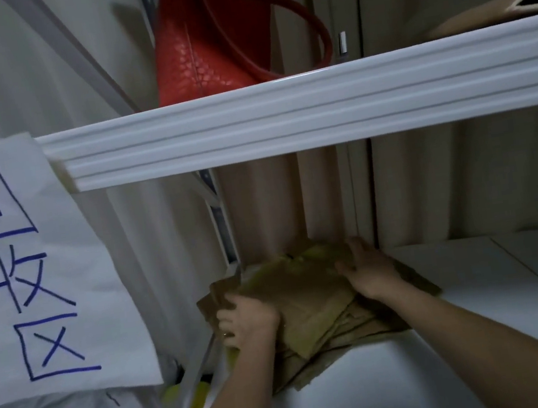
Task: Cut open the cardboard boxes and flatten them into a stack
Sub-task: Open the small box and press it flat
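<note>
A stack of flattened brown cardboard sheets (pixel 308 298) lies on the lower white shelf (pixel 481 295), pushed toward its back left corner. My left hand (pixel 247 321) grips the stack's left edge, fingers curled round it. My right hand (pixel 368 267) lies on the stack's right side with its fingers spread over the top sheet and bent at the far edge. Lower sheets stick out at the front and right of the pile. No knife shows.
The upper shelf's white front rail (pixel 283 122) crosses just above my arms. A red handbag (pixel 219 34) stands on it. A paper sign with blue writing (pixel 27 265) hangs at left. A beige curtain (pixel 464 176) backs the shelf.
</note>
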